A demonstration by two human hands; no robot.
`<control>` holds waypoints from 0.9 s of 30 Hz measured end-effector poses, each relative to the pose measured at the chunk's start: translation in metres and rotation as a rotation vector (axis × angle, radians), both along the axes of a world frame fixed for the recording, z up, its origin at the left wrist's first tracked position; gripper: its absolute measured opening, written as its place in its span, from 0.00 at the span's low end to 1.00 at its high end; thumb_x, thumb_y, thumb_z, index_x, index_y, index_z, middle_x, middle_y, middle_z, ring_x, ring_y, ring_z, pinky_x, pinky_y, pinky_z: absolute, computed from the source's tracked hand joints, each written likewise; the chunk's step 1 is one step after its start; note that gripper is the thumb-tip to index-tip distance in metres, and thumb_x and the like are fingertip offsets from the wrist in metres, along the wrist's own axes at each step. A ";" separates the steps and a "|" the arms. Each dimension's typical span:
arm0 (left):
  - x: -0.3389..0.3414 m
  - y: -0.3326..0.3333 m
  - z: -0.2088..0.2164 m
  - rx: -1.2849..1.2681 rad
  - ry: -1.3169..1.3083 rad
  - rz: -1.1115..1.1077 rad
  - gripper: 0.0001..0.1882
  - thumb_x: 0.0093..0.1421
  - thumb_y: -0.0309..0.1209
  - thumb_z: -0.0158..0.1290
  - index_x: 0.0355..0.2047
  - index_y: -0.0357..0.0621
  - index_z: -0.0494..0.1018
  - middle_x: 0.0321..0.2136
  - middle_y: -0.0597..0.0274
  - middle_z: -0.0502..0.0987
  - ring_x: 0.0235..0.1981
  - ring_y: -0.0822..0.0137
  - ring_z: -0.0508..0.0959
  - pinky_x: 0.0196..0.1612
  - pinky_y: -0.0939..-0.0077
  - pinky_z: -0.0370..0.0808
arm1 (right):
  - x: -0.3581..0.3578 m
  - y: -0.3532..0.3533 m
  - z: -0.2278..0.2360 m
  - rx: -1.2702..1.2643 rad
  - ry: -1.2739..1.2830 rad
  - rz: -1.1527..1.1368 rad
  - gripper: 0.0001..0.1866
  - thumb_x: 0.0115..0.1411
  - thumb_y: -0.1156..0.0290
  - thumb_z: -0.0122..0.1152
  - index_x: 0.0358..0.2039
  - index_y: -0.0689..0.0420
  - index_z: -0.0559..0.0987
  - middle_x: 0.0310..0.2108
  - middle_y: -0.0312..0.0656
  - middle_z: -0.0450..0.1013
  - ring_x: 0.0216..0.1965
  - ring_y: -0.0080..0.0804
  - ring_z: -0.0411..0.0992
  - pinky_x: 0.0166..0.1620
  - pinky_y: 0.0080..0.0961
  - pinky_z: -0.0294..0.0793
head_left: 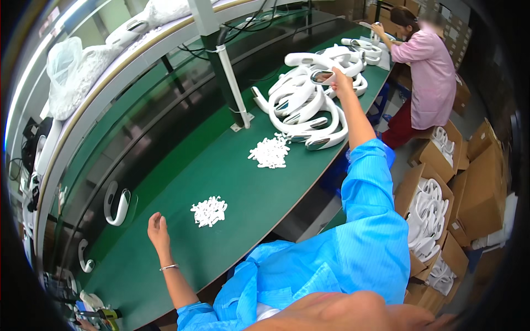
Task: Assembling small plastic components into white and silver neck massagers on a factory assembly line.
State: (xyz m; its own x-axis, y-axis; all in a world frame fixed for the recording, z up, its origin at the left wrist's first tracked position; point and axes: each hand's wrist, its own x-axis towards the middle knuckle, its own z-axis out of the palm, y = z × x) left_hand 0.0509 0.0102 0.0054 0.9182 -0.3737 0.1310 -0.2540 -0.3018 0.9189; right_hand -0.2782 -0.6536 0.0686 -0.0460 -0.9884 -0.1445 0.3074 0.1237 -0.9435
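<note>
My right hand reaches far out and grips one white U-shaped neckband device with a dark, shiny end pad. That device lies at the top of a large pile of similar white neckbands on the green table. My left hand hovers over the near part of the table with loosely stretched fingers and nothing in them. Beside it is a small heap of white plastic pieces. A second heap of small white pieces lies nearer the neckband pile.
A white neckband rests near the table's far-left side. A dark post rises from the green table. At the right, cardboard boxes hold more neckbands. A co-worker in pink works at the far end. A yellow-green power tool is at lower left.
</note>
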 end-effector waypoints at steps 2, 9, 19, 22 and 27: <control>0.004 0.015 -0.010 0.006 0.032 0.058 0.17 0.59 0.28 0.51 0.47 0.33 0.69 0.44 0.55 0.74 0.42 0.70 0.74 0.37 0.80 0.71 | 0.003 -0.001 -0.005 -0.020 0.034 0.021 0.26 0.47 0.55 0.68 0.34 0.65 0.72 0.24 0.42 0.69 0.14 0.23 0.62 0.14 0.16 0.60; 0.005 0.052 -0.023 0.067 0.076 0.161 0.18 0.60 0.32 0.50 0.48 0.35 0.69 0.45 0.57 0.74 0.41 0.71 0.74 0.36 0.79 0.71 | -0.006 0.018 -0.012 -0.018 0.098 0.176 0.32 0.50 0.45 0.65 0.36 0.66 0.72 0.27 0.45 0.70 0.22 0.29 0.70 0.20 0.19 0.71; 0.013 0.059 -0.005 0.123 0.070 0.158 0.17 0.60 0.32 0.50 0.48 0.37 0.69 0.45 0.58 0.74 0.43 0.68 0.74 0.39 0.76 0.72 | -0.012 0.037 -0.010 0.048 0.265 0.117 0.40 0.49 0.41 0.63 0.45 0.67 0.68 0.36 0.54 0.71 0.29 0.38 0.75 0.28 0.28 0.76; 0.032 0.079 -0.020 0.129 -0.066 0.136 0.17 0.59 0.32 0.51 0.47 0.36 0.71 0.44 0.54 0.75 0.44 0.64 0.75 0.45 0.74 0.72 | -0.019 0.021 -0.022 -0.104 0.195 0.049 0.29 0.53 0.49 0.63 0.42 0.63 0.70 0.32 0.49 0.72 0.26 0.40 0.75 0.27 0.30 0.77; 0.074 0.062 0.002 0.370 -0.382 0.140 0.19 0.54 0.35 0.55 0.46 0.41 0.71 0.45 0.51 0.75 0.44 0.55 0.76 0.46 0.67 0.72 | -0.038 0.109 0.010 -0.665 0.333 -0.121 0.18 0.61 0.70 0.54 0.50 0.64 0.70 0.32 0.44 0.75 0.25 0.22 0.72 0.26 0.17 0.73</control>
State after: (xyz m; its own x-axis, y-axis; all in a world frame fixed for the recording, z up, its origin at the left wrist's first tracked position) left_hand 0.1245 0.0723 0.0070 0.8754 -0.3359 0.3476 -0.4828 -0.6423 0.5953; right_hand -0.3158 -0.5450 0.0785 -0.0971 -0.8477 0.5215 -0.0318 -0.5211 -0.8529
